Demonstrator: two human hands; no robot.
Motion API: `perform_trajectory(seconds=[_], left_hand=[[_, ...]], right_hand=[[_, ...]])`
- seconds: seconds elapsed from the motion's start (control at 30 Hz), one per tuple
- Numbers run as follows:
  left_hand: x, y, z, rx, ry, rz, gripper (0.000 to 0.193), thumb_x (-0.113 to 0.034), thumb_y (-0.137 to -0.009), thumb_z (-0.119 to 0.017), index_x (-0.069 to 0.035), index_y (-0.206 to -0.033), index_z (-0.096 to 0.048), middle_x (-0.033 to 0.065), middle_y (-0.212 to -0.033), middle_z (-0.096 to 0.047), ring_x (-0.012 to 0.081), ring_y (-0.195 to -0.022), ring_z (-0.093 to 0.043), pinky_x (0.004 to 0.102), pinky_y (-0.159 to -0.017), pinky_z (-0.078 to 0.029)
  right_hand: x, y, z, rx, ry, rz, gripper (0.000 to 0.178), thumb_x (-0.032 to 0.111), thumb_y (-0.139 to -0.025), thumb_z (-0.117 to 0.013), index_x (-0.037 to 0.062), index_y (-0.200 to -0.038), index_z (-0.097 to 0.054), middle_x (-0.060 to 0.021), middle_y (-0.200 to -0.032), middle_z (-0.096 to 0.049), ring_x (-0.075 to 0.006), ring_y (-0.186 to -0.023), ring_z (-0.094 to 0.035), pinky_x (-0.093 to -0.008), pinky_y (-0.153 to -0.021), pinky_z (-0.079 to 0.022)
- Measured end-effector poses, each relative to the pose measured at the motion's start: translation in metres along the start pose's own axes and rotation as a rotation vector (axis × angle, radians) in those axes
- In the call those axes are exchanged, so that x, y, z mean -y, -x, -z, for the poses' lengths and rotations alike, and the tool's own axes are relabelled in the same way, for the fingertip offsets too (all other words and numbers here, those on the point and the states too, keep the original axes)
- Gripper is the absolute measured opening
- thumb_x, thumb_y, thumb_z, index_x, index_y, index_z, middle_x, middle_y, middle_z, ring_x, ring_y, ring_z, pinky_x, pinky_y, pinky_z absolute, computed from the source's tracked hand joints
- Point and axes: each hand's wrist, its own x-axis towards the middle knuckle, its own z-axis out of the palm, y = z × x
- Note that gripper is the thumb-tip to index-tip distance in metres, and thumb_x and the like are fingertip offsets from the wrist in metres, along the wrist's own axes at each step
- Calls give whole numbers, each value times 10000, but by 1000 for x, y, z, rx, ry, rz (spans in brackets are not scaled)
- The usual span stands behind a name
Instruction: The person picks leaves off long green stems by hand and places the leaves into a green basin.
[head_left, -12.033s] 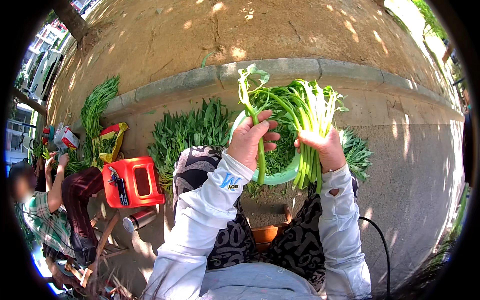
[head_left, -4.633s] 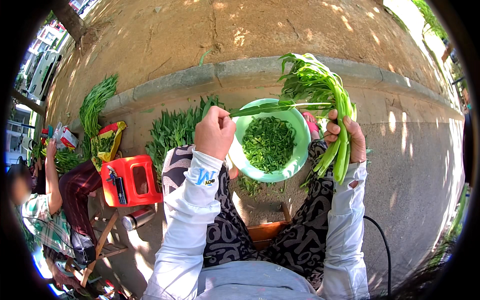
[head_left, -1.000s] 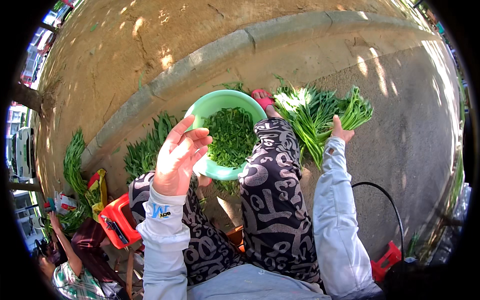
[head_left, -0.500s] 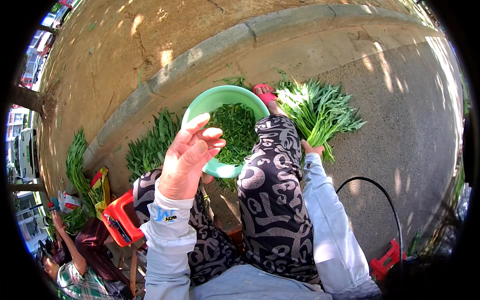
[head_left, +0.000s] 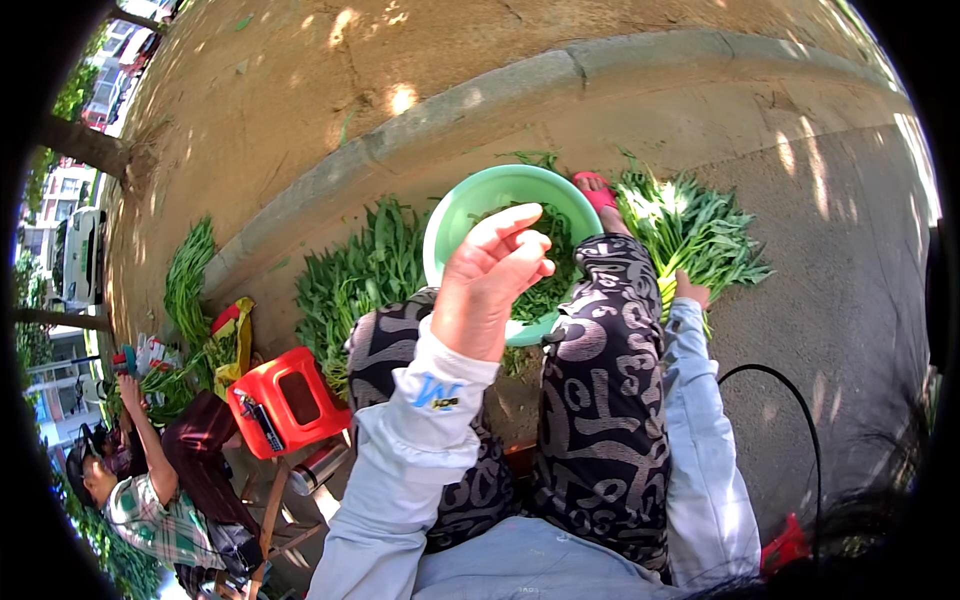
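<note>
Right hand [head_left: 690,291] beside greens [head_left: 690,225]; pavement beyond.

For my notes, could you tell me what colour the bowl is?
Light green bowl, in the head view.

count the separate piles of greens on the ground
3, not counting the cut greens in the bowl: one pile right of the bowl, at the right hand; one left of it by the curb; one further left. More may be hidden.
</note>
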Motion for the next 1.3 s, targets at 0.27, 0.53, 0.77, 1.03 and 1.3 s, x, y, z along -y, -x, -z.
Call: perform_trajectory(seconds=[0.27, 0.53, 0.77, 1.03, 1.3], left_hand=[[20, -10, -31, -205, -109, -433, 166, -60, -867, -569, -39, -1032, -558, 4, -806, -539, 80, -607, -471, 229, -619, -431], [-70, 12, 18, -478, -371, -1115, 178, -59, -886, -548, -4, -1055, -546, 45, -922, -576, 99, -760, -536, 227, -710, -455], [-21, 67, 238, -762, -1142, -531, 388, -84, -794, -612, -39, -1169, -527, 73, -1040, -606, 168, -917, -574, 264, -814, -454], [90, 140, 341, -554, -1794, 187, 846, -204, -652, -763, -97, -1358, -309, 93, -1380, -347, 299, -1272, -304, 469, -1024, -263], [106, 114, 337, -307, -2005, 240, 896, -213, -652, -765, -81, -1382, -262, 95, -1381, -341, 322, -1291, -291, 562, -1004, -247]], right_hand=[[237, 171, 140, 633, -807, 658, 490, 189, -838, -622, -70, -1219, -454, -170, -1120, -556, -197, -1005, -549, -302, -882, -435], [247, 322, 155, 1178, -795, 963, 400, 51, -822, -589, -22, -1195, -465, -146, -1101, -555, -172, -1008, -544, -293, -821, -462], [231, 372, 127, 1136, -600, 1239, 293, 51, -805, -583, -4, -1085, -517, -130, -923, -606, -229, -794, -617, -313, -710, -496], [230, 372, 116, 1003, -646, 1323, 272, 42, -790, -593, 12, -1054, -538, -130, -845, -613, -255, -751, -624, -323, -661, -505], [231, 372, 122, 1030, -695, 1256, 239, -19, -797, -584, -9, -1033, -549, -121, -831, -622, -196, -751, -629, -275, -677, -501]])
